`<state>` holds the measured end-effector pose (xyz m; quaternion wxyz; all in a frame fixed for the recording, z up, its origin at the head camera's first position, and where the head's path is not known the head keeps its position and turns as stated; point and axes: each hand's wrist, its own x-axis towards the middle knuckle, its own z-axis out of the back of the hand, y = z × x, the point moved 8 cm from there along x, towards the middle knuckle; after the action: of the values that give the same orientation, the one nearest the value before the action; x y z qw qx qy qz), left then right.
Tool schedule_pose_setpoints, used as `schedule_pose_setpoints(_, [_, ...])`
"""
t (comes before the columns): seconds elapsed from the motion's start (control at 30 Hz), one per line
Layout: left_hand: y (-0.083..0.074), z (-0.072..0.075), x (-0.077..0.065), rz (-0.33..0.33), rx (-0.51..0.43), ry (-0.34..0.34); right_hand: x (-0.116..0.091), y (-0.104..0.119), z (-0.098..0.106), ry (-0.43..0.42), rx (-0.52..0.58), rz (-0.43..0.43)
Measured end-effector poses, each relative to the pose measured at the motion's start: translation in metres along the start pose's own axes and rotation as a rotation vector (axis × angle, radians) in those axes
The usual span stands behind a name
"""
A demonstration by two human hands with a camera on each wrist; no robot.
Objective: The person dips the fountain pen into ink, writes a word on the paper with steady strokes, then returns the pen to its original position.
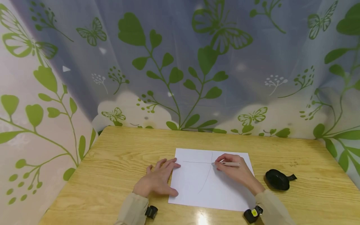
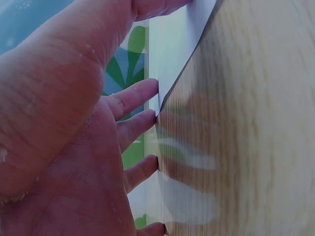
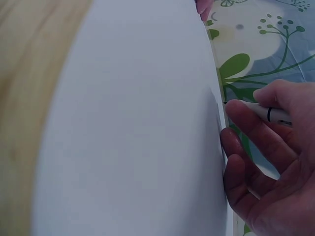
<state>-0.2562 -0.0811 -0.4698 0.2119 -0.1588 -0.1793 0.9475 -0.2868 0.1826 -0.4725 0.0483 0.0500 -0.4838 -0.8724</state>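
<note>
A white sheet of paper (image 1: 191, 184) lies on the wooden table, bearing a thin horizontal line and a longer line that runs down and bends to the left. My right hand (image 1: 234, 170) pinches a pale pen (image 1: 231, 164) between thumb and fingers, its tip at the paper close to where the two lines meet. In the right wrist view the other fingers (image 3: 236, 172) rest along the sheet. My left hand (image 1: 157, 179) lies spread at the paper's left edge, thumb and some fingertips on the sheet, the other fingertips (image 2: 147, 164) on the wood.
To the right of the paper stands a small black pan-shaped dish (image 1: 277, 179) with a short handle. The wooden table (image 1: 118, 156) ends at a curtain (image 1: 180, 62) printed with green leaves and butterflies. Dark wrist devices (image 1: 152, 212) sit at both sleeves.
</note>
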Motion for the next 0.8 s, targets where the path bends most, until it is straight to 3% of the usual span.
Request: schedule_pose_setpoints(0.8, [-0.0030, 0.0021, -0.0002, 0.002, 0.006, 0.013, -0.0006, 0.0053, -0.0018, -0.005, -0.063, -0.004])
